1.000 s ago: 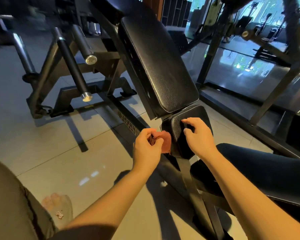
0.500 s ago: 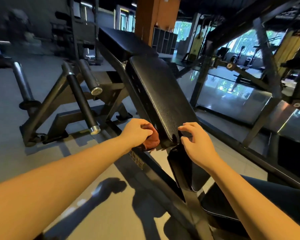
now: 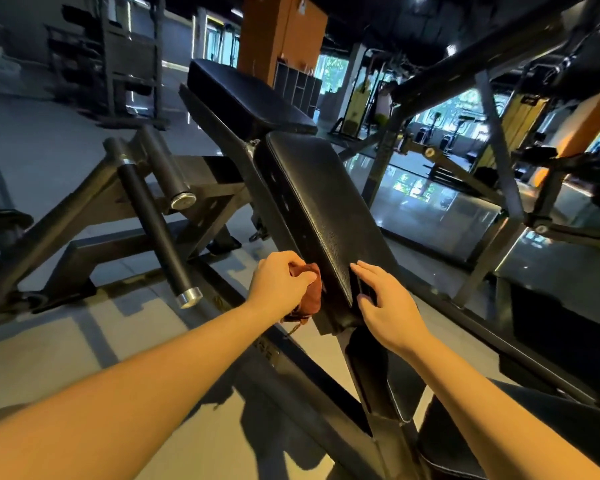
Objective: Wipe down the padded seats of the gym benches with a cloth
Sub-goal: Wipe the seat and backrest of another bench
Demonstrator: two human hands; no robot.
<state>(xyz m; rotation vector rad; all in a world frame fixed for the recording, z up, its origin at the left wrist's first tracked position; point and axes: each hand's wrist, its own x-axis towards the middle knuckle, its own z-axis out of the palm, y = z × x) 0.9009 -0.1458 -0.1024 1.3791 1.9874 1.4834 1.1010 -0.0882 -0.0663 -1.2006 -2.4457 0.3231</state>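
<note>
While cloth (image 3: 307, 289) touches black pad (image 3: 326, 209), tiled floor (image 3: 84, 341) shines.

The black pad (image 3: 326, 209) slopes up on a dark steel frame (image 3: 215, 178), which stands on the grey tiled floor (image 3: 66, 348). A reddish cloth (image 3: 309, 289) is bunched against the pad's lower left edge, gripped in the left hand (image 3: 278, 284). The right hand (image 3: 385, 306) rests on the pad's lower right corner.

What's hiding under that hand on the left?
A reddish-brown cloth, bunched in the left hand and held against the side of the slanted black pad. The hand covers most of the cloth, so its full shape cannot be seen.
</note>
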